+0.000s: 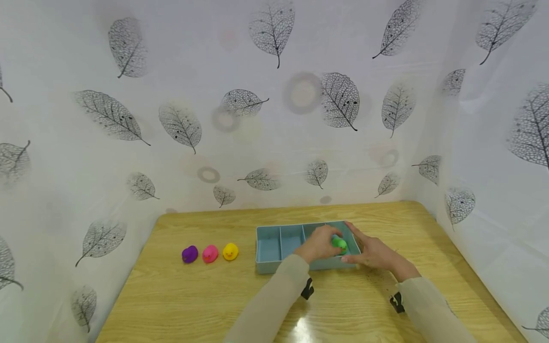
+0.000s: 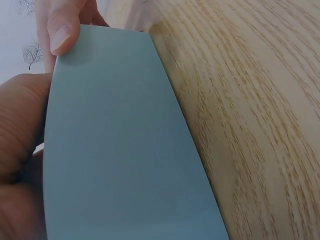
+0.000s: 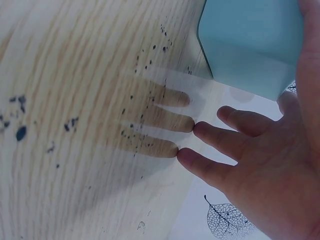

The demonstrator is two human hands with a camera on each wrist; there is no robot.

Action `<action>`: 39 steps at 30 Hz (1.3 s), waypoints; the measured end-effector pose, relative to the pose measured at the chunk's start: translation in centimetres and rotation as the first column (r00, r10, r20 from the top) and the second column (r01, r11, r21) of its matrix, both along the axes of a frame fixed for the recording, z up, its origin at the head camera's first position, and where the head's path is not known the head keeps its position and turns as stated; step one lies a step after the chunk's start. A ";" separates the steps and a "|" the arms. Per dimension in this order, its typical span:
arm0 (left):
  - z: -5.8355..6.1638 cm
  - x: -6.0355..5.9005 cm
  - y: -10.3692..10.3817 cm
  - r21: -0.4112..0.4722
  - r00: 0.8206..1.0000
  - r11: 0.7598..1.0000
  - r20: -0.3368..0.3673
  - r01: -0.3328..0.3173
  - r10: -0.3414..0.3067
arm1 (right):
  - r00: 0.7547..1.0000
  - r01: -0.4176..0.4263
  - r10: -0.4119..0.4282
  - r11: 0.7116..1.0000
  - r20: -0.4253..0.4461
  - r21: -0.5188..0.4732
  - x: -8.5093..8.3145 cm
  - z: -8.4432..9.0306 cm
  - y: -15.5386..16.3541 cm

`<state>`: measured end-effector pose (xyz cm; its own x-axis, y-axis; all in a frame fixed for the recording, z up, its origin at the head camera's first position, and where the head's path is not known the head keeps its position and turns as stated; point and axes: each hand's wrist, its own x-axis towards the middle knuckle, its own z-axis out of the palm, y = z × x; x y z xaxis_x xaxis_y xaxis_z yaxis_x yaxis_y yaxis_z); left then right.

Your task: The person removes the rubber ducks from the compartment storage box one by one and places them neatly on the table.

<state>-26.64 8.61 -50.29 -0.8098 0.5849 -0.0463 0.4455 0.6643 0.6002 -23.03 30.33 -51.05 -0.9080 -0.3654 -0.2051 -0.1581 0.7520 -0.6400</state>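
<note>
My left hand (image 1: 320,244) reaches over the front wall of a blue-grey divided tray (image 1: 268,267) and pinches a green rubber duck (image 1: 340,246) in its right-hand part. A bit of blue (image 1: 337,235) shows beside the duck; fingers hide most of it. At the tray's right end, my right hand (image 1: 376,252) rests with thumb on the front rim and index finger near the back corner. Its other fingers (image 3: 220,140) spread straight down to the tabletop in the right wrist view. The tray's outer wall (image 2: 115,135) fills the left wrist view, hiding the left fingertips.
Left of the tray stand a purple duck (image 1: 190,254), a pink duck (image 1: 210,254) and a yellow duck (image 1: 230,251) in a row on the wooden table (image 1: 193,300). Leaf-patterned white cloth (image 1: 274,143) encloses the table's back and sides.
</note>
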 end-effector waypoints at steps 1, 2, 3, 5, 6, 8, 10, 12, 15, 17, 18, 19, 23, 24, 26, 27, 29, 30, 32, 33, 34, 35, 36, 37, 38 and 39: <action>0.0 0.0 0.1 -0.007 1.000 1.000 0.005 -0.006 0.006 | 1.000 0.004 -0.004 1.000 0.001 -0.001 0.0 0.0 0.0; 0.0 0.0 0.2 -0.019 1.000 1.000 0.005 -0.010 0.010 | 1.000 0.005 -0.005 1.000 0.000 0.000 0.0 0.0 -0.1; 0.1 0.0 0.3 -0.028 1.000 1.000 0.010 -0.014 0.014 | 1.000 0.007 -0.007 1.000 0.000 0.000 0.0 0.0 -0.1; 0.2 0.0 0.4 -0.044 1.000 0.999 0.012 -0.023 0.024 | 1.000 0.008 -0.008 1.000 0.001 0.001 0.0 -0.1 -0.1; 0.2 0.1 0.5 -0.051 1.000 0.998 0.012 -0.029 0.029 | 1.000 0.008 -0.008 1.000 0.001 -0.001 0.0 -0.1 -0.1; 0.3 0.2 0.7 -0.065 0.999 0.997 0.015 -0.038 0.039 | 1.000 0.007 -0.007 1.000 0.001 -0.003 0.0 -0.1 -0.2; 0.3 0.3 0.8 -0.075 0.998 0.996 0.019 -0.050 0.052 | 1.000 0.008 -0.008 1.000 0.003 -0.007 0.1 -0.1 -0.2; 0.2 0.3 1.0 -0.084 0.998 0.994 0.022 -0.062 0.064 | 1.000 0.010 -0.010 1.000 0.006 -0.010 0.1 -0.1 -0.2; 0.1 0.3 1.3 -0.091 0.996 0.993 0.027 -0.077 0.080 | 1.000 0.014 -0.014 1.000 0.010 -0.011 0.2 -0.1 -0.2; 0.1 0.3 1.3 -0.087 0.996 0.993 0.032 -0.084 0.088 | 1.000 0.018 -0.018 1.000 0.013 -0.014 0.2 -0.1 -0.2; 0.2 0.3 1.4 -0.086 0.995 0.992 0.034 -0.087 0.091 | 1.000 0.019 -0.018 1.000 0.012 -0.016 0.2 -0.1 -0.2; 0.2 0.3 1.4 -0.082 0.995 0.993 0.038 -0.089 0.092 | 1.000 0.019 -0.019 1.000 0.012 -0.017 0.2 -0.1 -0.2; 0.3 0.4 1.4 -0.076 0.994 0.993 0.046 -0.093 0.097 | 1.000 0.022 -0.022 1.000 0.015 -0.018 0.2 -0.1 -0.2; 0.3 0.4 1.4 -0.075 0.994 0.993 0.048 -0.096 0.100 | 1.000 0.020 -0.020 1.000 0.017 -0.019 0.3 -0.1 -0.2; 0.4 0.4 1.4 -0.075 0.993 0.992 0.051 -0.101 0.105 | 1.000 0.021 -0.020 1.000 0.021 -0.017 0.3 -0.1 -0.2; 0.3 0.4 1.4 -0.076 0.993 0.992 0.051 -0.102 0.106 | 0.999 0.023 -0.023 1.000 0.024 -0.015 0.3 -0.1 -0.2; 0.3 0.4 1.3 -0.081 0.993 0.991 0.049 -0.106 0.110 | 1.000 0.018 -0.018 1.000 0.023 -0.015 0.3 -0.1 -0.2; 0.3 0.4 1.3 -0.083 0.993 0.991 0.047 -0.106 0.110 | 1.000 0.018 -0.018 1.000 0.024 -0.014 0.3 -0.1 -0.2; 0.3 0.4 1.3 -0.082 0.993 0.991 0.042 -0.103 0.107 | 1.000 0.023 -0.023 1.000 0.022 -0.011 0.3 -0.1 -0.2; 0.3 0.4 1.3 -0.079 0.994 0.992 0.041 -0.102 0.105 | 1.000 0.021 -0.020 1.000 0.018 -0.015 0.3 -0.1 -0.2; 0.3 0.3 1.3 -0.074 0.994 0.992 0.041 -0.100 0.103 | 1.000 0.018 -0.018 1.000 0.014 -0.020 0.3 0.0 -0.2; 0.3 0.3 1.3 -0.069 0.994 0.993 0.039 -0.096 0.099 | 1.000 0.020 -0.019 1.000 0.014 -0.022 0.2 0.0 -0.2; 0.2 0.3 1.4 -0.065 0.995 0.994 0.039 -0.093 0.095 | 1.000 0.023 -0.023 0.999 0.016 -0.025 0.2 0.0 -0.3; 0.2 0.2 1.4 -0.062 0.995 0.994 0.039 -0.089 0.092 | 1.000 0.026 -0.026 0.999 0.017 -0.027 0.2 0.0 -0.3; 0.2 0.2 1.4 -0.062 0.995 0.994 0.036 -0.086 0.088 | 0.999 0.028 -0.028 0.999 0.020 -0.029 0.2 0.0 -0.3; 0.2 0.2 1.4 -0.063 0.996 0.995 0.034 -0.081 0.083 | 0.999 0.029 -0.028 0.999 0.023 -0.034 0.2 0.0 -0.3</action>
<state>-26.49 10.02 -50.07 -0.8521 0.5116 -0.1104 0.3666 0.7339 0.5718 -22.86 30.05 -51.02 -0.9135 -0.3464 -0.2135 -0.1221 0.7338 -0.6684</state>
